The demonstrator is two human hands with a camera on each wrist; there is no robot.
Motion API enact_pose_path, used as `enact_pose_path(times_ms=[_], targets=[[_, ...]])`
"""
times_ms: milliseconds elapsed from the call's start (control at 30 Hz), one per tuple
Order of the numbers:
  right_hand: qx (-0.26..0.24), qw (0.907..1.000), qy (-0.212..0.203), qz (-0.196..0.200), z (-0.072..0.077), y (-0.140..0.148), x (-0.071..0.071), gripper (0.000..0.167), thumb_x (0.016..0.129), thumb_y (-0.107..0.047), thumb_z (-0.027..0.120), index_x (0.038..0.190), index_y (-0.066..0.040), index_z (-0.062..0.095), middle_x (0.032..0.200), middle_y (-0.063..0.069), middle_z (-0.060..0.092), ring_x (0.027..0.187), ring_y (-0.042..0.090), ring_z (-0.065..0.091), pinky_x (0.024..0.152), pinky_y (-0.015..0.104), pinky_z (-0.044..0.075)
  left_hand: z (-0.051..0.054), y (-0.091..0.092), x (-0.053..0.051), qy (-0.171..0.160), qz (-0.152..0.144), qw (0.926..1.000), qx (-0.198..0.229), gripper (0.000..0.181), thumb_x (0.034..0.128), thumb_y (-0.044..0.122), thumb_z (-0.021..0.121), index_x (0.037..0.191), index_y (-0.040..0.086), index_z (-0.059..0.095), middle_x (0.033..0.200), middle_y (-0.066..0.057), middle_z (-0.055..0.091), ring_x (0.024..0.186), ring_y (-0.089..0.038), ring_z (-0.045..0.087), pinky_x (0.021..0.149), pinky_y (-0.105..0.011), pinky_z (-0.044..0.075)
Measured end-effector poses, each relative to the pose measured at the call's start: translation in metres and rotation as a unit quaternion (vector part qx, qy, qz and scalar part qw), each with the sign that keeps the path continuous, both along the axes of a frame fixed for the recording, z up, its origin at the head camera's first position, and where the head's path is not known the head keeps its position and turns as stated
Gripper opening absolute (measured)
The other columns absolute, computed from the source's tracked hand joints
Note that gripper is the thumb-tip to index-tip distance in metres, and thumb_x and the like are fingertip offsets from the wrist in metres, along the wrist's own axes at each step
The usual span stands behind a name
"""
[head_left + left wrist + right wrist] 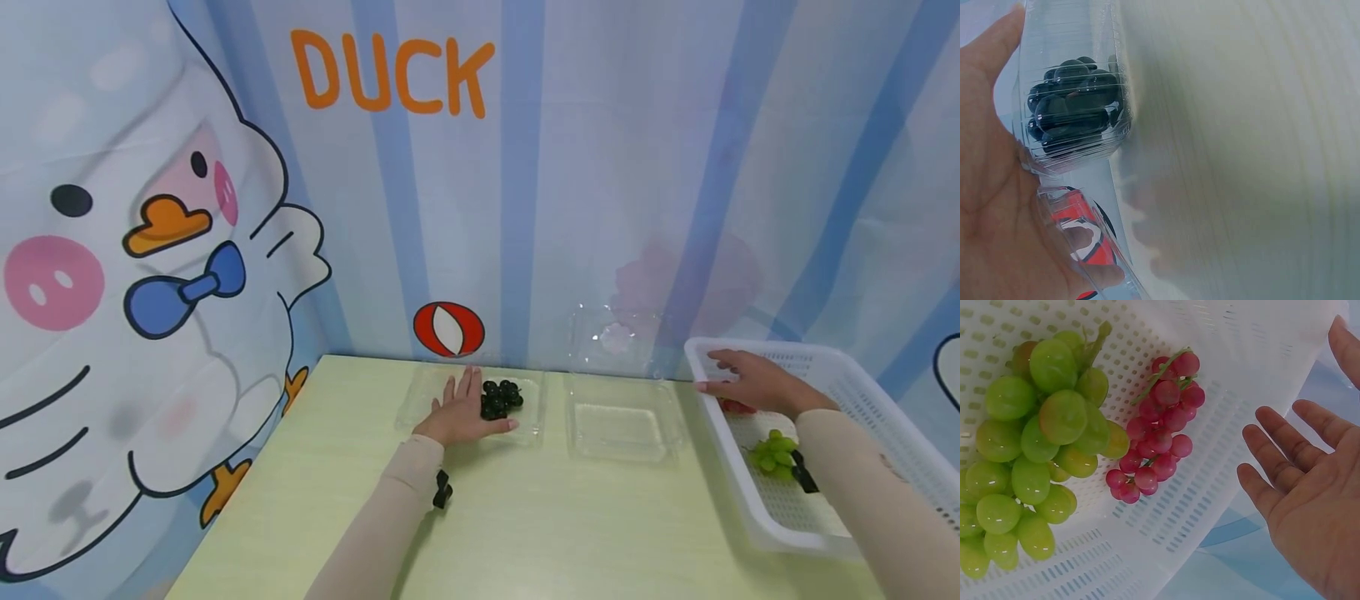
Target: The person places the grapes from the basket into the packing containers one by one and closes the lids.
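Note:
Dark grapes (501,400) lie inside a clear plastic box (531,417) at the table's back; the left wrist view shows the same dark grapes (1075,103) through its wall. My left hand (457,419) rests on that box, fingers extended, thumb beside the grapes. My right hand (765,385) is over the far left part of a white basket (750,500), fingers spread, holding nothing. In the right wrist view, my right hand (1316,481) is beside red grapes (1160,425), apart from them, with green grapes (1041,444) farther left.
Between the first box and the basket stands another clear box (622,429), its lid (615,337) raised against the curtain backdrop (592,167). The pale yellow-green table (555,525) extends in front of the boxes.

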State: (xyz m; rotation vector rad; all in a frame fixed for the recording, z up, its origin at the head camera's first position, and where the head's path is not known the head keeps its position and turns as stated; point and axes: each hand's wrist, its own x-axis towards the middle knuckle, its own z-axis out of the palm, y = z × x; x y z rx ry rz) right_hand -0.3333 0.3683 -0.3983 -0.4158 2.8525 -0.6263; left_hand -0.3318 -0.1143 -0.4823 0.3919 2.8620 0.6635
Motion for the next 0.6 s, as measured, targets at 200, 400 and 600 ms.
enact_pose_path(times_ms=[200,400,600], targets=[[-0.002,1.0,-0.004,-0.003,-0.001,0.005,0.003,0.095,0.098,-0.059,0.058,0.156,0.008,0.026,0.148,0.041,0.038,0.132,0.059,0.042,0.096,0.072,0.042,-0.004,0.001,-0.002,0.004,0.0,0.9999,-0.01,0.123,0.0815,0.081,0.058,0.164,0.011,-0.002,0.172,-0.007,-0.005,0.156,-0.043,-0.001,0.118,-0.071,0.013],[0.007,1.0,-0.001,0.0,-0.004,0.015,0.005,0.087,0.102,-0.054,0.054,0.155,0.009,0.028,0.147,0.042,0.038,0.131,0.06,0.041,0.095,0.071,0.042,-0.002,0.001,0.0,0.006,0.003,1.0,-0.005,0.123,0.0813,0.08,0.059,0.165,0.012,-0.001,0.172,-0.007,-0.004,0.156,-0.042,-0.001,0.118,-0.071,0.013],[0.025,0.9997,0.005,-0.002,-0.008,0.028,0.005,0.084,0.103,-0.051,0.053,0.151,0.014,0.031,0.144,0.043,0.041,0.128,0.06,0.044,0.094,0.07,0.044,-0.003,0.001,-0.001,0.01,0.006,0.9999,-0.005,0.123,0.0815,0.079,0.06,0.165,0.011,0.0,0.172,-0.007,-0.003,0.156,-0.042,0.0,0.118,-0.071,0.014]])
